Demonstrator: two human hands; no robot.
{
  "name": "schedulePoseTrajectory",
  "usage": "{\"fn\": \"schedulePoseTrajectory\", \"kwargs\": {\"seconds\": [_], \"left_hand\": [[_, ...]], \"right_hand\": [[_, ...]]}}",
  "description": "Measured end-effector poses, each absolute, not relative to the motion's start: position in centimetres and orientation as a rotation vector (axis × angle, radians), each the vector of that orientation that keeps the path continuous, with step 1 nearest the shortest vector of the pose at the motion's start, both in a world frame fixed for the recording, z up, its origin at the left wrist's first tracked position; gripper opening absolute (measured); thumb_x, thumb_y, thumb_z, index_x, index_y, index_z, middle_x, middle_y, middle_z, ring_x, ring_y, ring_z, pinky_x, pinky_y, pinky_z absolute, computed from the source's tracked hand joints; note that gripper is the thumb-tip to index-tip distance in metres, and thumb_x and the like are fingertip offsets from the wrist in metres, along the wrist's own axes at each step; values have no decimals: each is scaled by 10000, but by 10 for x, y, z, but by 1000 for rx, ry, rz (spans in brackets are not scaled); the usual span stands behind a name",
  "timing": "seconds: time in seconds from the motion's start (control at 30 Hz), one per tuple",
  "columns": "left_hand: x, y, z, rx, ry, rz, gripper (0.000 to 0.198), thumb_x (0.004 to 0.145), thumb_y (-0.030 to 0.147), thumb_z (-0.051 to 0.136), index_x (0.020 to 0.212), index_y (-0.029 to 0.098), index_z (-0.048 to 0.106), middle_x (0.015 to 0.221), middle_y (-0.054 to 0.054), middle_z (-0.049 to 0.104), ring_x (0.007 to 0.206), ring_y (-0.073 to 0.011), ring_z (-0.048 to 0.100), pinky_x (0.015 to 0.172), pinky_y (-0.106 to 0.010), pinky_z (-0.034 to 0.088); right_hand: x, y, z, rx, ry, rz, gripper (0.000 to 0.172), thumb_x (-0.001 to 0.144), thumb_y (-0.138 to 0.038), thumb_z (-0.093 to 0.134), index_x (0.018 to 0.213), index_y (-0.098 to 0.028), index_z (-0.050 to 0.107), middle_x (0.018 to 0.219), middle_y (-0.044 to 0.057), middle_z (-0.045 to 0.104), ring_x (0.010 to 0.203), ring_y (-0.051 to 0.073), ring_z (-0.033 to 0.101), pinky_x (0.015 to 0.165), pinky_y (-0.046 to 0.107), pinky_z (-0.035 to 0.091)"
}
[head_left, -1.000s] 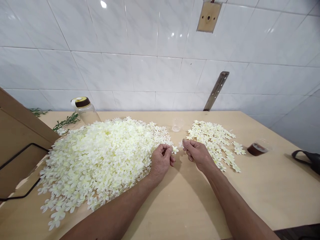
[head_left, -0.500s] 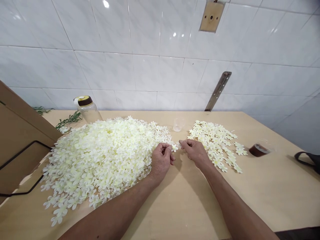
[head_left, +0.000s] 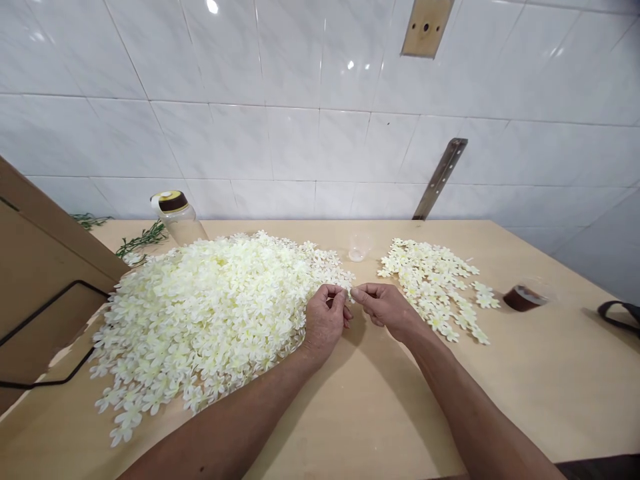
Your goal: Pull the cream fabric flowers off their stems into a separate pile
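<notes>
My left hand (head_left: 326, 319) is pinched on a small white artificial flower (head_left: 349, 295), mostly hidden by the fingers. My right hand (head_left: 383, 307) meets it from the other side, thumb and forefinger closed at the flower; whatever is between those fingertips is too small to make out. Left of the hands spreads a large heap of cream-white artificial flowers (head_left: 215, 313), reaching close to my left fingers. A smaller, flatter group of similar flowers (head_left: 430, 283) lies to the right, beyond my right hand.
A small clear cup (head_left: 358, 251) stands behind the hands. Farther right is a cup of dark liquid (head_left: 523, 298). A bottle with a brown and yellow lid (head_left: 180, 217) and green artificial sprigs (head_left: 145, 239) are at the back left, near a cardboard box (head_left: 50, 267). Everything rests on a wooden table (head_left: 330, 413).
My right hand has moved left, bringing its fingertips up to the flower in my left hand. The flower is now more covered by fingers. The view has shifted slightly.
</notes>
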State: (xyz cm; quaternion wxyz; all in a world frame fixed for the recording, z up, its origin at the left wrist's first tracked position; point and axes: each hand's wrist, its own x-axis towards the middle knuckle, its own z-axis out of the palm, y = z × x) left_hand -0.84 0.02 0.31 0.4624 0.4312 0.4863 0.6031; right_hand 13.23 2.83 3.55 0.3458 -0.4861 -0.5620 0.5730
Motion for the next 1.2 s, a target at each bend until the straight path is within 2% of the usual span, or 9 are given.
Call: {"fn": "schedulePoseTrajectory", "kwargs": {"seconds": [0.17, 0.3, 0.43, 0.57, 0.67, 0.8, 0.9, 1.07, 1.2], "left_hand": [[-7, -1, 6, 1055, 1192, 1446, 218, 841, 395, 611, 834, 181, 569, 480, 49, 564, 353, -97, 498, 384, -199, 420], [-7, 0, 3, 1031, 1141, 1451, 277, 867, 458, 568, 813, 186, 577, 531, 31, 595, 369, -99, 511, 382, -206, 424], [-7, 2, -1, 1008, 1128, 1455, 292, 870, 477, 560, 841, 188, 596, 596, 16, 620, 407, -106, 543, 374, -208, 420], [-7, 2, 0, 980, 1105, 1440, 307, 852, 487, 585, 836, 181, 598, 662, 9, 621, 415, -96, 548, 367, -207, 422], [-6, 2, 4, 950, 1068, 1427, 338, 840, 509, 596, 840, 171, 593, 727, -3, 624, 432, -92, 560, 360, -206, 426], [-7, 0, 10, 979, 1013, 1336, 392, 844, 544, 582, 744, 165, 571, 593, 8, 593, 408, -99, 539, 365, -206, 425], [-8, 0, 9, 1030, 993, 1297, 377, 834, 532, 608, 746, 166, 581, 488, 28, 562, 369, -96, 503, 381, -205, 417], [-10, 2, 4, 1013, 1037, 1367, 325, 800, 477, 668, 758, 166, 582, 487, 33, 578, 353, -82, 482, 384, -196, 402], [-11, 3, 8, 954, 1038, 1437, 305, 796, 446, 670, 747, 163, 567, 479, 38, 566, 355, -81, 466, 378, -200, 399]], "right_hand": [[133, 29, 35, -1292, -1442, 1413, 432, 630, -559, 794, 669, -162, 628, 525, -58, 428, 416, 53, 278, 385, 215, 194], [135, 30, 31, -1291, -1423, 1401, 456, 668, -590, 761, 632, -173, 579, 475, -75, 370, 393, 55, 275, 376, 211, 213], [135, 29, 28, -1268, -1401, 1392, 506, 758, -650, 657, 614, -185, 517, 505, -47, 431, 403, 65, 304, 366, 208, 239], [134, 29, 26, -1238, -1377, 1397, 536, 788, -673, 610, 591, -201, 448, 501, -51, 386, 419, 71, 287, 365, 205, 235], [134, 29, 25, -1242, -1406, 1360, 537, 793, -677, 601, 593, -198, 465, 507, -46, 395, 415, 72, 289, 367, 213, 236], [135, 28, 23, -1294, -1488, 1336, 541, 778, -675, 616, 577, -192, 477, 489, -43, 411, 405, 77, 320, 380, 222, 247], [136, 27, 23, -1319, -1530, 1344, 540, 767, -667, 633, 564, -189, 484, 464, -51, 391, 398, 79, 328, 385, 225, 255], [139, 25, 29, -1246, -1506, 1452, 544, 794, -674, 597, 579, -184, 500, 497, -32, 453, 401, 79, 365, 388, 226, 282], [143, 24, 37, -1159, -1538, 1536, 444, 727, -589, 728, 680, -163, 614, 551, -35, 474, 462, 84, 416, 423, 214, 351]]}}
